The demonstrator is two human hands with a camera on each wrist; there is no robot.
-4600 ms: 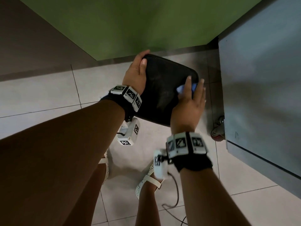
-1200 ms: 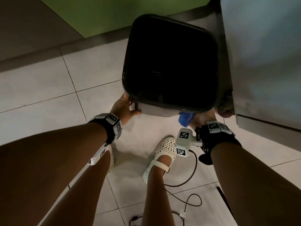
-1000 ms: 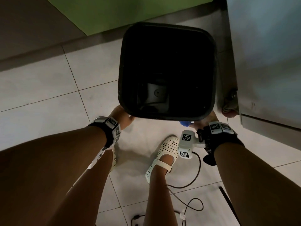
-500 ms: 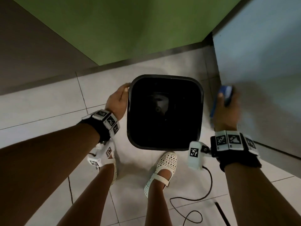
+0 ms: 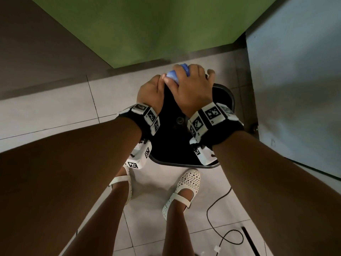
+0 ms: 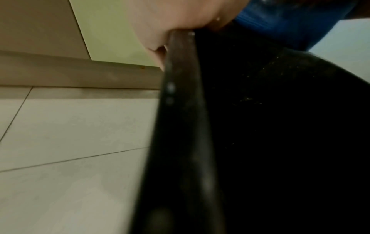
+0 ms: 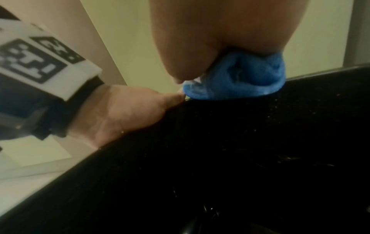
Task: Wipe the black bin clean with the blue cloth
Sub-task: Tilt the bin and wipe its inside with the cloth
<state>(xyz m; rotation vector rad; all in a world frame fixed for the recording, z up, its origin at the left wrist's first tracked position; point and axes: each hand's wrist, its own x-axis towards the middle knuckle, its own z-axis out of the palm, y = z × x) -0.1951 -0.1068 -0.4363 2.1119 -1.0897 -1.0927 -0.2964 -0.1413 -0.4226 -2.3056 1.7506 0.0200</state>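
Blue cloth (image 5: pixel 175 77) bunched under right hand (image 5: pixel 191 90), pressed on bin (image 5: pixel 224 93) far rim. Left hand (image 5: pixel 151 93) grips rim just left of cloth. Bin on floor (image 5: pixel 55 111).

White tiled floor (image 5: pixel 55 115), green wall (image 5: pixel 156 24), grey cabinet (image 5: pixel 295 80), black cable (image 5: pixel 221 228)

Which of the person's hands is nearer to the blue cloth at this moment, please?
Right. The right hand grips the blue cloth against the black bin's far rim; the left hand grips that rim just beside it.
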